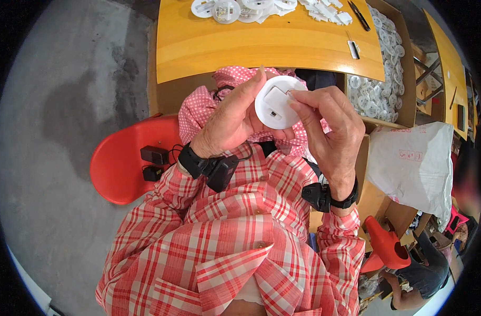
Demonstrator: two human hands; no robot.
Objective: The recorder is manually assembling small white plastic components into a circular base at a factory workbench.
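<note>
A round white plastic disc-shaped housing (279, 117) is held up in front of my chest, just short of the table edge. It has a raised rectangular cover and a small dark slot on its face. My left hand (232, 113) supports it from the left and underneath, thumb up beside its rim. The fingers of my right hand (330, 113) pinch at the right edge of the rectangular cover, where a thin piece seems to show between the fingertips; it is too small to name. Both wrists wear black straps with devices.
On the yellow table (224, 47) lie several white discs (226, 10), small white pieces (324, 10), a black pen (359, 16) and a small black-handled tool (356, 50). Right of it stands a carton (407, 105) full of discs. A white sack (411, 168) and a red chair (119, 163) flank me.
</note>
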